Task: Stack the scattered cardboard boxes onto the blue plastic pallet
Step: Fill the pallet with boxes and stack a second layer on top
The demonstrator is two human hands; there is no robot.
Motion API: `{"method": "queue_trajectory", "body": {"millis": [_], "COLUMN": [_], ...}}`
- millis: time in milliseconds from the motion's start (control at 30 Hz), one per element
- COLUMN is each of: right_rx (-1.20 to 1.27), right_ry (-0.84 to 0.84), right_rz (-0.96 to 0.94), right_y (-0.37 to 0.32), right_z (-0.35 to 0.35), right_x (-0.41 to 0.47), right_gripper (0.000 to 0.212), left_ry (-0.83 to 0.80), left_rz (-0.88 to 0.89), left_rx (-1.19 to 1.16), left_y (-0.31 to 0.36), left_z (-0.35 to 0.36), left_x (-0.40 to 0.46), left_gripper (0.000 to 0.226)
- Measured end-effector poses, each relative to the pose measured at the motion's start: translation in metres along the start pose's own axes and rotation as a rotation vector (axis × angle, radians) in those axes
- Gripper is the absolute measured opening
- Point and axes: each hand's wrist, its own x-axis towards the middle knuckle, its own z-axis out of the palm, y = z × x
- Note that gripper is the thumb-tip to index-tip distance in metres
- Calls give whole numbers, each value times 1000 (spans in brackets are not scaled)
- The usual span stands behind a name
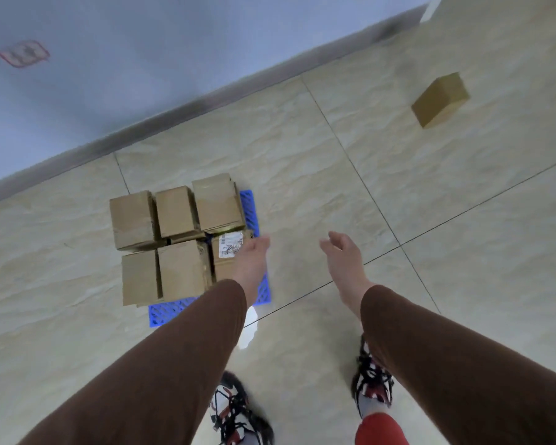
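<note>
The blue plastic pallet (250, 207) lies on the tiled floor left of centre, with several cardboard boxes (177, 211) packed on it in two rows. The front right box (228, 252) sits lower and carries a white label. My left hand (251, 255) hovers over that box's right edge, fingers loose, holding nothing. My right hand (342, 252) is out over bare floor to the right of the pallet, open and empty. One loose cardboard box (439, 99) lies on the floor far to the upper right.
A pale blue wall (142, 59) with a grey skirting runs diagonally behind the pallet. My two feet in patterned trainers (371, 380) stand on the tiles below the hands. Open tiled floor lies between the pallet and the loose box.
</note>
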Motion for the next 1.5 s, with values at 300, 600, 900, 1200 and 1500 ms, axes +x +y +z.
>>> {"method": "queue_trajectory", "body": {"millis": [300, 600, 900, 1200, 1500], "right_rx": [5, 63, 109, 75, -252], "right_ry": [77, 180, 125, 177, 185], "right_rz": [91, 92, 110, 105, -37], "right_y": [12, -53, -124, -165, -192], "right_z": [-208, -347, -381, -435, -456], "right_x": [73, 168, 288, 416, 563], "right_gripper": [31, 22, 16, 54, 67], "left_ry": [-19, -142, -167, -38, 272], "left_rz": [28, 84, 96, 123, 312], "left_rx": [204, 272, 336, 414, 582], "left_y": [21, 90, 184, 238, 280], "left_z": [180, 351, 446, 517, 557], "left_x": [-6, -4, 57, 136, 262], "left_gripper": [34, 33, 42, 51, 69]}}
